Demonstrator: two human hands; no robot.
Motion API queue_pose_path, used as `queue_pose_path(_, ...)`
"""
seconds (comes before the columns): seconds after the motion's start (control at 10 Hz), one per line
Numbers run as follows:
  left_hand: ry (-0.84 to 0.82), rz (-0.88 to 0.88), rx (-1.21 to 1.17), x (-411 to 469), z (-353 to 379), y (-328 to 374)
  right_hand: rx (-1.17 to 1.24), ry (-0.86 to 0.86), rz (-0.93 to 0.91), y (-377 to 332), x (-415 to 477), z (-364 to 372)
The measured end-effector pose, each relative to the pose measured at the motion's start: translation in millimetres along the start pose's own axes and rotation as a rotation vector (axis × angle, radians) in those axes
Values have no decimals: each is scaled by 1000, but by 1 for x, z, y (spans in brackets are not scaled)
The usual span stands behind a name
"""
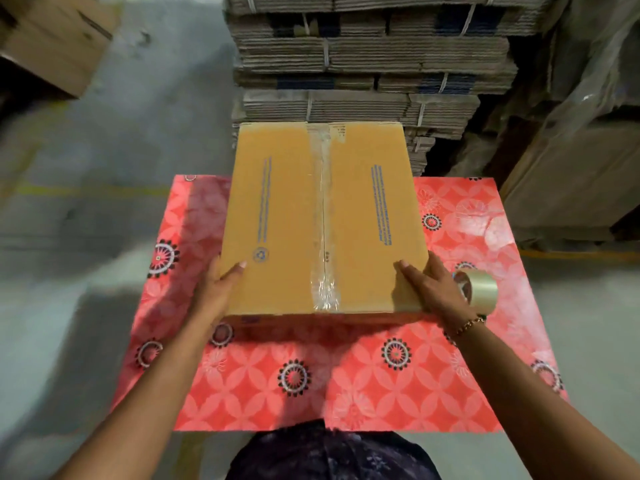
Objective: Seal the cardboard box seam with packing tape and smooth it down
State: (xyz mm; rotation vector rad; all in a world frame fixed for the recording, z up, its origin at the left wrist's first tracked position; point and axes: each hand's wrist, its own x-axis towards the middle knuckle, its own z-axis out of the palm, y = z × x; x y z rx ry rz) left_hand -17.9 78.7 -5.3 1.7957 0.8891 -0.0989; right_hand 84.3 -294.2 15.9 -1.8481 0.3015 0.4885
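Observation:
A closed brown cardboard box (284,216) stands on a red patterned table (346,386). Clear packing tape (323,209) runs along its centre seam from the far edge to the near edge, wrinkled at the near end. My left hand (216,289) grips the box's near left corner, thumb on top. My right hand (427,285) holds the near right corner, fingers spread over the top and side. A roll of clear tape (479,289) stands on the table just right of my right hand.
Tall stacks of bundled flat cardboard (363,64) rise right behind the table. More cartons sit at the top left (52,39) and wrapped goods at the right (571,168). Grey concrete floor lies to the left of the table.

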Motion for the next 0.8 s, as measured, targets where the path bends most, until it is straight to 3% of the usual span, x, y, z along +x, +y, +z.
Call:
queue_pose_path(0.1,1,30,-152,13,-21,-21,-49,7,-43,-9,-12,21)
queue_pose_path(0.3,105,-2,-190,23,-97,-30,-127,-74,-121,-21,-20,98)
queue_pose_path(0.5,78,11,-203,42,-122,-31,-198,-40,-125,-32,-12,135)
queue_pose_path(0.7,110,55,28,40,-122,-29,-233,-87,-100,-30,-9,128)
queue_pose_path(0.8,277,162,365,31,-117,-15,-268,-103,-125,-29,-12,114)
